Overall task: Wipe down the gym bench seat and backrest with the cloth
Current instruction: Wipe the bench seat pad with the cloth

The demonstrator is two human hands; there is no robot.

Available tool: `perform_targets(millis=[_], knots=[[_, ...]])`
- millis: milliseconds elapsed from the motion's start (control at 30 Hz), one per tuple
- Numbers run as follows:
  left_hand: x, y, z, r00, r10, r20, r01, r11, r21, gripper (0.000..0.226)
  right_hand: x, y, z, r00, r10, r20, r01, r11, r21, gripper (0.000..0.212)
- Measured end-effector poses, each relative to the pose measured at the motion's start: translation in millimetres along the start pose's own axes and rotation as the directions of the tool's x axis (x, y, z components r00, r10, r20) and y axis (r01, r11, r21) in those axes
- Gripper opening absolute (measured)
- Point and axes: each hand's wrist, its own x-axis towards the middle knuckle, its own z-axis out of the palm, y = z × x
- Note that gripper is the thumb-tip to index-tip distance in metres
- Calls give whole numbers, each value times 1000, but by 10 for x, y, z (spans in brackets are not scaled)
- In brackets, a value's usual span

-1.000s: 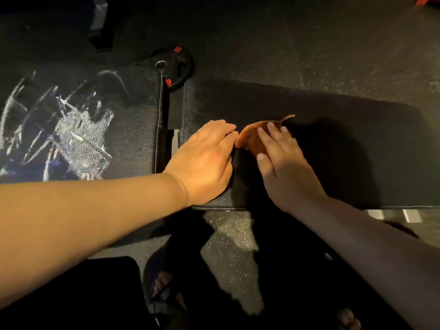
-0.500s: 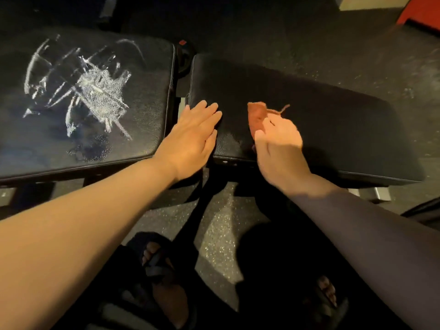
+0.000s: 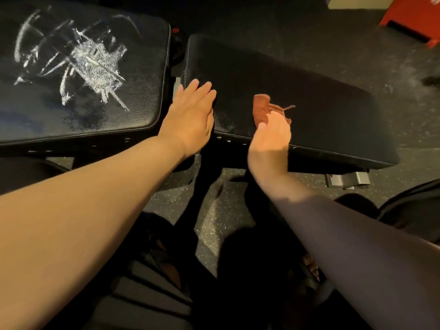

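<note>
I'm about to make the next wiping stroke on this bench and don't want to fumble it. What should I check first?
1. Cloth lying on the right pad: ok.
2. Right hand gripping the cloth: cannot tell, its fingers are hidden.
3. Left hand flat on the right pad's end by the gap: ok.
4. Left pad free of marks: not ok, white streaks show.

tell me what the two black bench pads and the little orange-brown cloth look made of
The left black bench pad looks like vinyl or faux leather: pebbled grain, soft sheen, piped edge, white scuffs. The right black bench pad seems the same, though it is darker here. The small orange-brown cloth looks like soft matte fabric, rumpled, with a loose strand; the fibre is unclear.
</note>
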Motion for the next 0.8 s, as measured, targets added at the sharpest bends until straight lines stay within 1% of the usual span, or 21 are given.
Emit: perform_targets(millis=[33, 67, 133, 200, 233, 267, 300, 333, 367, 400, 433, 467, 500, 533, 567, 600, 667, 700, 733, 767, 800], knots=[[-5, 1, 5, 1000, 2, 1, -2, 1000, 19, 48, -93, -157, 96, 1000, -2, 1, 2, 998, 67, 34], [-9, 0, 8, 1000, 1, 4, -1, 1000, 20, 49, -183, -291, 198, 998, -51, 24, 49, 996, 75, 34], [-15, 0, -4, 1000, 9, 15, -8, 1000, -12, 50, -308, -475, 239, 974, -191, 123, 173, 974, 145, 36], [-22, 1, -19, 999, 35, 19, -35, 999, -14, 50, -297, -421, 185, 947, -281, 153, 262, 956, 133, 36], [-24, 0, -21, 998, 54, 16, -54, 999, 5, 49, -271, -339, 134, 942, -289, 170, 278, 957, 81, 36], [-22, -1, -17, 997, 72, 13, -72, 997, 26, 49, -245, -220, 93, 944, -296, 146, 297, 955, 17, 36], [-17, -1, -12, 997, 83, 12, -83, 996, 42, 48, -248, -109, 19, 957, -269, 110, 275, 961, -44, 36], [-14, -1, -5, 996, 86, 11, -86, 995, 50, 47, -232, 47, 14, 976, -212, 46, 215, 974, -65, 37], [-8, -1, 2, 996, 85, 7, -85, 995, 51, 46, -204, 143, -16, 995, -92, -25, 91, 995, -37, 37], [-2, -1, 9, 997, 79, 3, -79, 996, 49, 46, -155, 187, -3, 995, 30, -90, -32, 999, -24, 40], [-1, -3, 13, 997, 73, 2, -73, 996, 47, 46, -129, 130, 32, 982, 145, -123, -146, 989, 2, 49], [-2, 2, 20, 998, 67, 3, -67, 997, 46, 46, -160, 8, 94, 976, 173, -130, -176, 984, -15, 58], [-1, 8, 26, 998, 64, 2, -64, 997, 48, 47, -223, -153, 163, 983, 145, -112, -149, 988, -28, 56], [1, 15, 25, 998, 65, 1, -65, 997, 49, 48, -276, -271, 262, 993, 66, -102, -73, 995, -72, 48], [3, 22, 20, 998, 69, -1, -69, 996, 47, 48, -324, -404, 290, 999, -15, -41, 13, 999, -38, 41], [6, 27, 12, 997, 75, -3, -75, 996, 42, 48, -367, -472, 308, 995, -96, 30, 95, 995, 38, 38], [13, 33, -9, 997, 77, -4, -76, 996, 37, 47, -352, -423, 244, 972, -183, 147, 173, 982, 79, 41], [14, 37, -14, 997, 79, 0, -79, 996, 43, 46, -330, -311, 152, 962, -215, 168, 211, 977, 39, 43], [11, 44, -10, 997, 83, 7, -83, 995, 54, 46, -313, -119, 92, 956, -243, 162, 249, 968, -14, 44], [7, 55, 0, 996, 87, 15, -88, 994, 67, 47, -276, 56, -4, 962, -235, 141, 243, 969, -44, 43], [2, 68, 15, 996, 91, 25, -92, 993, 79, 48, -229, 281, -92, 983, -164, 78, 170, 983, -73, 39]])
